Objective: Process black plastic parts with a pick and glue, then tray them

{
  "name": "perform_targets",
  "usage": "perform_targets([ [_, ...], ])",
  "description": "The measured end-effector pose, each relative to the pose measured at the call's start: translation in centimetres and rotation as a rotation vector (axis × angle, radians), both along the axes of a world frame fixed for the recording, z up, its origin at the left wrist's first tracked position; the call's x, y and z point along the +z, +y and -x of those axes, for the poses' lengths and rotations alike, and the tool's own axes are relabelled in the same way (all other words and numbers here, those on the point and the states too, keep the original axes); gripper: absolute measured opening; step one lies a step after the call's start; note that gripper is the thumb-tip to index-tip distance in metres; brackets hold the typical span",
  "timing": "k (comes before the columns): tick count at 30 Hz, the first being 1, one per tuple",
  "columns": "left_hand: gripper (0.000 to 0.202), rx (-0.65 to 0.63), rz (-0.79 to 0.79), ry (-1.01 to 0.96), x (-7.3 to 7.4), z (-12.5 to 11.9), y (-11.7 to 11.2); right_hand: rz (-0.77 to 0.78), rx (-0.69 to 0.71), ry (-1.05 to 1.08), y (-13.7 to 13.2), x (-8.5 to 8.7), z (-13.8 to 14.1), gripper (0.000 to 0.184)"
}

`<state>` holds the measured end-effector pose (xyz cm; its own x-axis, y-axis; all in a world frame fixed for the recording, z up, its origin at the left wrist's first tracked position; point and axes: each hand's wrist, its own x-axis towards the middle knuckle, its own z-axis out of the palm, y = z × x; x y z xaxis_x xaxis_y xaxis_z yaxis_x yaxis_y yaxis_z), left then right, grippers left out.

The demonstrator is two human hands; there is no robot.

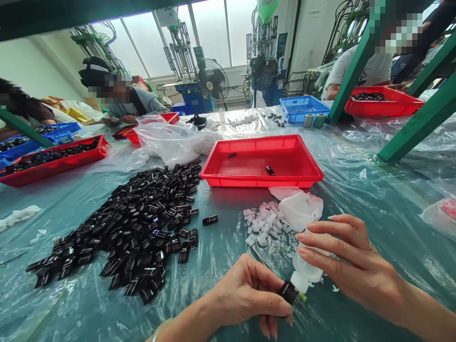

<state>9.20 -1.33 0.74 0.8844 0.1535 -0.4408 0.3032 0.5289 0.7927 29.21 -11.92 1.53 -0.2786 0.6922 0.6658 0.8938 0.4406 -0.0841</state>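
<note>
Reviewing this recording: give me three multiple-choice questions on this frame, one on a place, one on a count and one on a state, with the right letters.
1. Where does the heap of black parts lie relative to the red tray at the centre?
A) Inside it
B) On the plastic sheet, to its left and nearer the person
C) Behind it, farther from the person

2. How many black parts lie in that tray?
A) None
B) One
C) Two

3. What is the left hand doing?
A) Pinching a black part
B) Lying open and empty on the sheet
C) Reaching into the tray

Answers:
1 B, the heap sits on the sheet outside the tray, at its near left.
2 C, two separate pieces rest on the tray floor.
3 A, its fingers close on the piece.
</note>
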Motion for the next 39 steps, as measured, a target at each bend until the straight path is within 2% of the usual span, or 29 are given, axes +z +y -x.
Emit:
perform_targets([
  [12, 0.019, 0.011, 0.001, 0.008, -0.7, -0.2, -0.1, -0.044, -0.036, -0.023, -0.1, -0.4, 0.5, 0.028],
  [20, 0.016, 0.007, 0.030, -0.011, -0.6, -0.2, -0.3, -0.049, -0.055, 0.005, 0.1, -0.4, 0.7, 0.026],
  [29, 0.011, -0.006, 0.032, -0.015, -0.2, -0.1, -0.3, -0.012, -0.010, 0.021, 0.1, -0.7, 0.2, 0.026],
  [39, 0.011, 0.003, 0.043, -0.004, -0.3, 0.0, 0.0, 0.001, 0.057, -0.026, 0.0, -0.2, -0.5, 0.027],
])
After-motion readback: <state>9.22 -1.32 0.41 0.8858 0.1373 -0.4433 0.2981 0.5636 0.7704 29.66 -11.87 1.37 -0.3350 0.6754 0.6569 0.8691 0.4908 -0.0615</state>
